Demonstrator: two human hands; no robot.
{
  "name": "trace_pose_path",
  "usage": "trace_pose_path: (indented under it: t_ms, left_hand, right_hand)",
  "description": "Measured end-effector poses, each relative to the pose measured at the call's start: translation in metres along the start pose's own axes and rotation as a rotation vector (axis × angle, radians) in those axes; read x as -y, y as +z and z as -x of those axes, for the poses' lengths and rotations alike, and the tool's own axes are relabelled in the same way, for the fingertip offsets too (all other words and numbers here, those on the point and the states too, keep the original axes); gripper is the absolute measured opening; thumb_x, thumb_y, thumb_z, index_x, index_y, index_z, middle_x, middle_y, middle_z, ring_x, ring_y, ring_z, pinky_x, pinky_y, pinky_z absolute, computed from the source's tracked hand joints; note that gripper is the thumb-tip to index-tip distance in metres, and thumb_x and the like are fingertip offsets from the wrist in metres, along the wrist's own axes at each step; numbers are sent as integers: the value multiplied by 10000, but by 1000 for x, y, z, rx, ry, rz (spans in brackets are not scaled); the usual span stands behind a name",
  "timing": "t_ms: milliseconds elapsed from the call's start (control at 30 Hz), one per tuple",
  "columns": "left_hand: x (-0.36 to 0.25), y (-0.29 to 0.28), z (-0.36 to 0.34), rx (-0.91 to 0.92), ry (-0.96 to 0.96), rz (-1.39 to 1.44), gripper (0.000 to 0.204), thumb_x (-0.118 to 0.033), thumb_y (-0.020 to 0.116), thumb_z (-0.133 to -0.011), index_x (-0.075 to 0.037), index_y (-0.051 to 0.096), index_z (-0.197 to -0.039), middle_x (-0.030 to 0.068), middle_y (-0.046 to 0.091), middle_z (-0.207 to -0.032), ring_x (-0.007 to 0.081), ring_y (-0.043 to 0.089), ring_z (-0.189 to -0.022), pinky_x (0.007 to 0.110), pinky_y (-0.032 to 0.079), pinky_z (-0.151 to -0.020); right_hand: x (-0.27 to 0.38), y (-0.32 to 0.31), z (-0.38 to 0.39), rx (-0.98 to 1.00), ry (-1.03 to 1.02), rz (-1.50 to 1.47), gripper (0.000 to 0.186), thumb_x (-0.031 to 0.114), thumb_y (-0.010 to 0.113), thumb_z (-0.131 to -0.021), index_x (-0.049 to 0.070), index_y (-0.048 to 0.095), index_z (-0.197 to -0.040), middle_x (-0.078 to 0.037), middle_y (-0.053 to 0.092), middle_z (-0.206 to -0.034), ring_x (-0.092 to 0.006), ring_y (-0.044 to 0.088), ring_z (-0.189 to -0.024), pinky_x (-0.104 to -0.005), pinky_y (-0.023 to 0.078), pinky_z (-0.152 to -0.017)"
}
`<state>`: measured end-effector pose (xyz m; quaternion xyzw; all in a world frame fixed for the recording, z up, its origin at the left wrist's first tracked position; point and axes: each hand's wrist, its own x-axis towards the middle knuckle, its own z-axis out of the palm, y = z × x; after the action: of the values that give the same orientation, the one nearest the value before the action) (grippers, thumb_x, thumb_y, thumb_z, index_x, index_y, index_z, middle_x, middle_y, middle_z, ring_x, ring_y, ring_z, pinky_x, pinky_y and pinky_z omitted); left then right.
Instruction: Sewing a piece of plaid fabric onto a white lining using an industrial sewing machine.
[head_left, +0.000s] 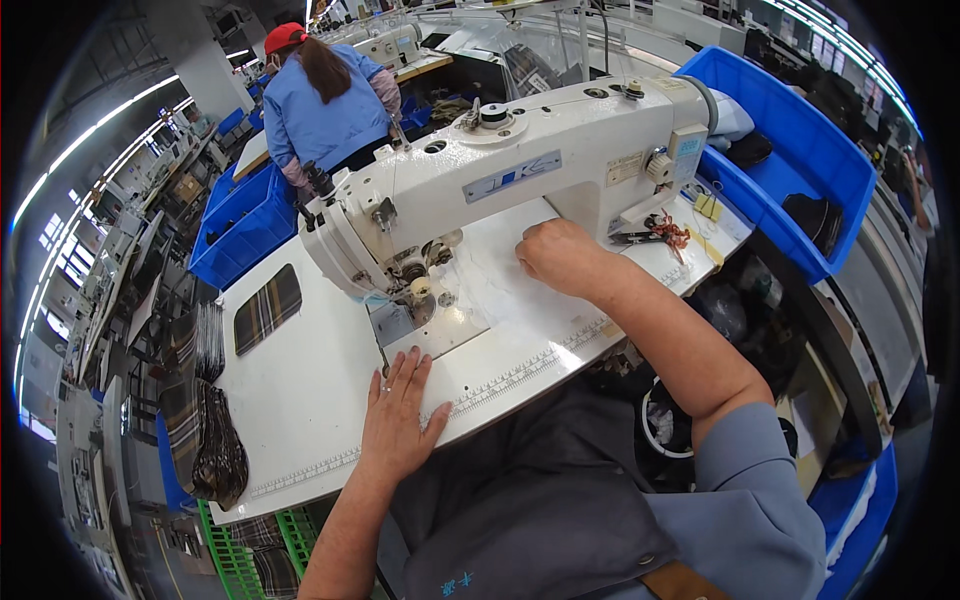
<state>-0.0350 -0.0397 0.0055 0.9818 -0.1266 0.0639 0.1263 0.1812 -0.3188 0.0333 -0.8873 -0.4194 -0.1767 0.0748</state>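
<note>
A white industrial sewing machine (440, 200) stands on a white worktable (300, 410) in front of me. My left hand (400, 415) lies flat at the near edge of the metal needle plate (450, 335), fingers stretched out and nothing in them. Under the machine's arm, my right hand (560, 258) is closed with its knuckles up; whether it holds anything is hidden. One dark plaid fabric piece (268, 310) with rounded corners lies flat left of the needle. Stacked plaid pieces (205, 440) hang over the table's left edge.
Thread snips (645, 237) and reddish threads lie by the machine's base, near a yellow block (708, 207). Blue bins stand at the right (800, 160) and far left (240, 225). A green crate (235, 555) sits below. A person in blue (325, 100) works ahead.
</note>
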Motion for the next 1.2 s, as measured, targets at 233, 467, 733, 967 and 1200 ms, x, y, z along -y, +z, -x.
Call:
trace_pose_path:
  t_ms: [233,467,733,967,1200]
  left_hand:
    - [3,4,1,-32,2,-15,667,-377,611,-978,-23,446,-1518,183,409,-1606,376,359,-1502,577,219,-1234]
    - [-2,6,2,-29,-28,-7,661,-385,595,-991,-21,445,-1521,182,399,-1614,371,348,-1510,565,210,-1241]
    - [-2,11,1,-50,-42,-19,642,-368,588,-998,-24,447,-1521,185,397,-1614,371,349,-1509,572,209,-1238]
    - [-25,14,-10,-39,5,12,627,-349,591,-994,-42,453,-1523,167,400,-1616,362,356,-1506,571,228,-1231]
    - [-26,13,-8,-39,4,33,624,-337,596,-989,-51,456,-1525,150,397,-1622,352,355,-1509,557,231,-1233]
  right_hand:
    - [7,-4,7,-111,35,-50,172,153,758,-761,13,728,-855,-160,702,-906,-361,713,-871,-456,580,-773]
    - [-1,1,3,26,6,43,99,138,693,-820,41,700,-803,-131,689,-855,-334,696,-838,-447,566,-771]
    - [8,-12,5,-99,89,-184,163,170,747,-802,29,711,-877,-151,701,-933,-351,708,-895,-453,573,-811]
    - [19,5,-4,-52,69,-114,188,192,752,-808,33,720,-903,-147,706,-932,-345,710,-885,-456,571,-797]
    - [9,-2,-13,-35,50,-258,67,70,686,-768,48,750,-769,-165,726,-778,-360,716,-815,-450,570,-784]
